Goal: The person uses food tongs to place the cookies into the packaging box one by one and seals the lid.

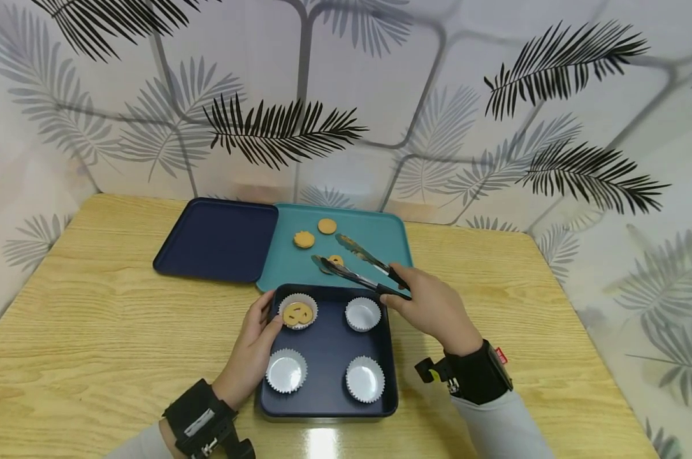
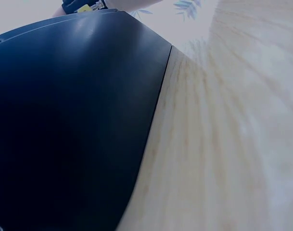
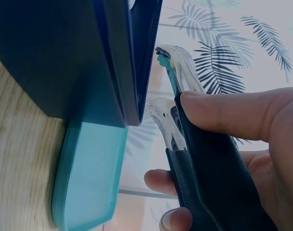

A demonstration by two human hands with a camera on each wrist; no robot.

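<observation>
A wooden table (image 1: 122,319) bears a teal tray (image 1: 374,224) behind a navy baking pan (image 1: 325,347), with spread black-handled tongs (image 1: 364,280) gripped over the tray by the right hand (image 1: 436,307), the left hand (image 1: 251,350) clasping the pan's left rim, and four fluted cups (image 1: 365,379) in the pan, the far-left one holding a pretzel-shaped cookie (image 1: 297,314).

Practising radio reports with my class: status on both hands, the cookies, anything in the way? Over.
Left hand grips dark pan; right hand holds open tongs. One cookie in paper cup, three on teal tray. No obstruction visible.
</observation>
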